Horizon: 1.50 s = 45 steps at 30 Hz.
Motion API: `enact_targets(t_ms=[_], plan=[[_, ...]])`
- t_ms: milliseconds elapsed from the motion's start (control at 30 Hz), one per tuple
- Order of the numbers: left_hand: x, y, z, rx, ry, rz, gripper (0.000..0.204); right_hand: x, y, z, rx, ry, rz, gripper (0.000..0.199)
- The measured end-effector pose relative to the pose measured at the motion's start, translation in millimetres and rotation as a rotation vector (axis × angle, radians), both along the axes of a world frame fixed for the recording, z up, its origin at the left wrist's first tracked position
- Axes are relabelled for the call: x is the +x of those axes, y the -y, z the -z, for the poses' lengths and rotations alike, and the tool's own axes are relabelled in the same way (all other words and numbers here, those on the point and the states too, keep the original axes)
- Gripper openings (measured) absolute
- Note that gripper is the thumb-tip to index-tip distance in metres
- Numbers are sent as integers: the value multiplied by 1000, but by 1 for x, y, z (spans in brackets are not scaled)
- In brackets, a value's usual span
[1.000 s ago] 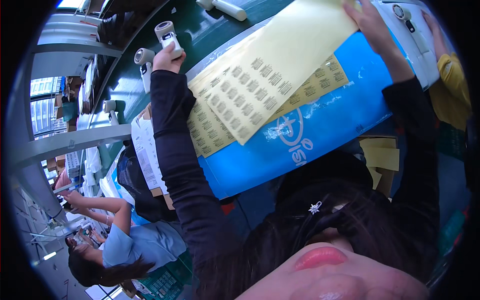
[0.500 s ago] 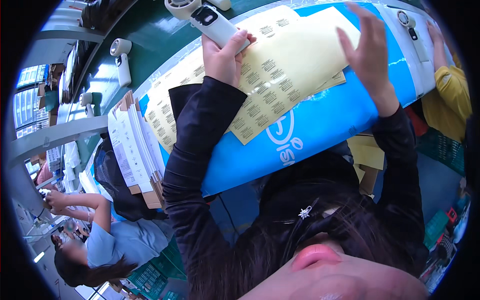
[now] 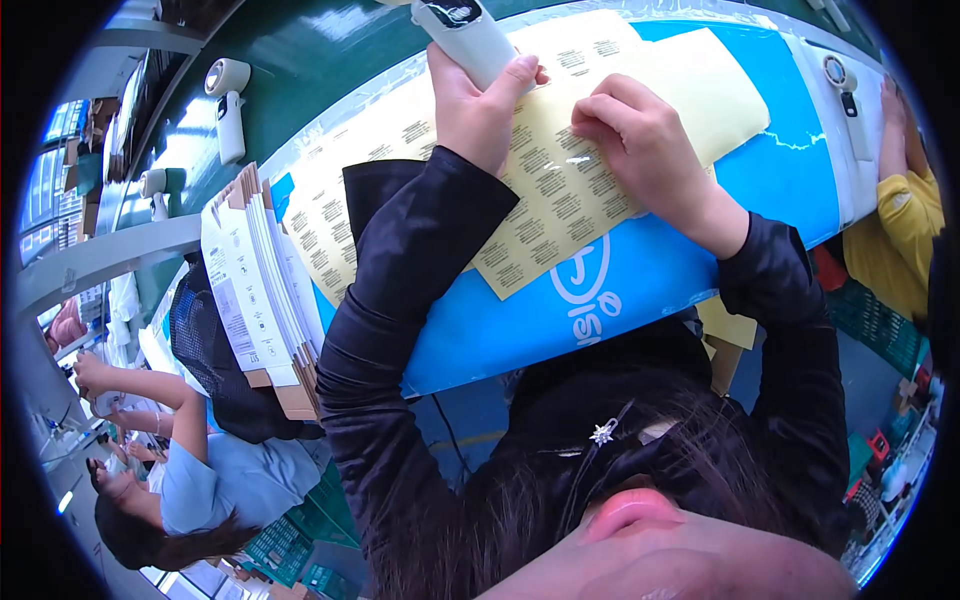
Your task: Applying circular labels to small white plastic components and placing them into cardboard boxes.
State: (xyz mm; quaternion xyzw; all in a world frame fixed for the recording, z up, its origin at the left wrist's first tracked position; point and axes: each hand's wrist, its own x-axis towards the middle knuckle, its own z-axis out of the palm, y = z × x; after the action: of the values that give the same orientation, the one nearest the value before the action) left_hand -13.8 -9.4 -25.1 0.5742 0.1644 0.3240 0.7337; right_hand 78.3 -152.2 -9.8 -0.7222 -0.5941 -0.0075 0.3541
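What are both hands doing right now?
Left hand: closed around a white handheld scanner.
Right hand: holds nothing, fingers curled, fingertips pressed on the yellow label sheet.

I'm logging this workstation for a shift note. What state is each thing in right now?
left hand: closed around a white handheld scanner.
right hand: empty, fingertips pressing on the yellow label sheet.
yellow label sheet: lying flat on the blue mat.
stack of flat cartons: standing on edge at the left.
second scanner: lying unused on the green table.
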Motion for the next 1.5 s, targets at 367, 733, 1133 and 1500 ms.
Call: enact_targets(t_ms=[367, 733, 1133, 1500], plan=[[-3, 0, 3, 12, -8, -13, 47, -2, 15, -2, 34, -172, -114, 13], [-2, -28, -81, -392, 147, 320, 46, 33, -8, -103, 294, -462, -298, 18], [-20, -6, -142, -1003, 350, 156, 32, 8, -61, -130, 280, -695, -320, 19], [-20, -3, -134, -1077, 440, 135, 29, 6, -67, -115, 277, -619, -318, 16]])
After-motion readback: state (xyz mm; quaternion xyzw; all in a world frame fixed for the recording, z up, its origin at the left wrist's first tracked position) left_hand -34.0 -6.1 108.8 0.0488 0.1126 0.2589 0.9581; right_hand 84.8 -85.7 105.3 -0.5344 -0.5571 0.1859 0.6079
